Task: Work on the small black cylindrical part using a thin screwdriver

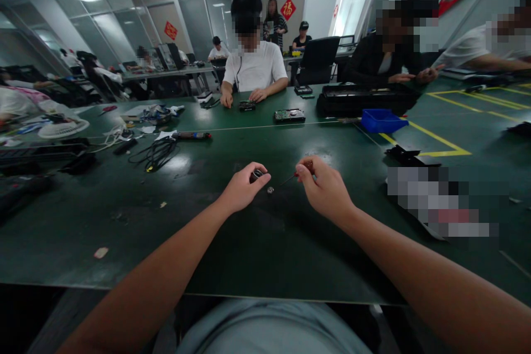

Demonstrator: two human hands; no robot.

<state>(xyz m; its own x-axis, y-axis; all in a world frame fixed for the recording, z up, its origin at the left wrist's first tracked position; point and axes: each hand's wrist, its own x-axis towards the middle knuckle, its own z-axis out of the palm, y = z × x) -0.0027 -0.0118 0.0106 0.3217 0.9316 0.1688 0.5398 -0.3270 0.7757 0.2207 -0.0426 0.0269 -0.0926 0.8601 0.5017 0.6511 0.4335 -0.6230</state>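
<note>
My left hand [245,185] is closed around a small black rounded object [258,175] with a shiny rim, held just above or on the green table; its kind does not show clearly. In my right hand [326,185] is a thin screwdriver [287,180], gripped by its reddish handle, its shaft pointing left toward the left hand. A little round metal part [270,190] lies on the table between the hands, just below the left thumb. My fingers hide most of the handle and part of the black object.
Across the green table [249,254] sits a person in a white shirt, near a hard drive [289,115]. To the right are a blue tray [382,120], a long black case [365,102] and a blurred-out packet [435,204]. Black cables [155,154] and a dark rod-like tool [193,135] lie left.
</note>
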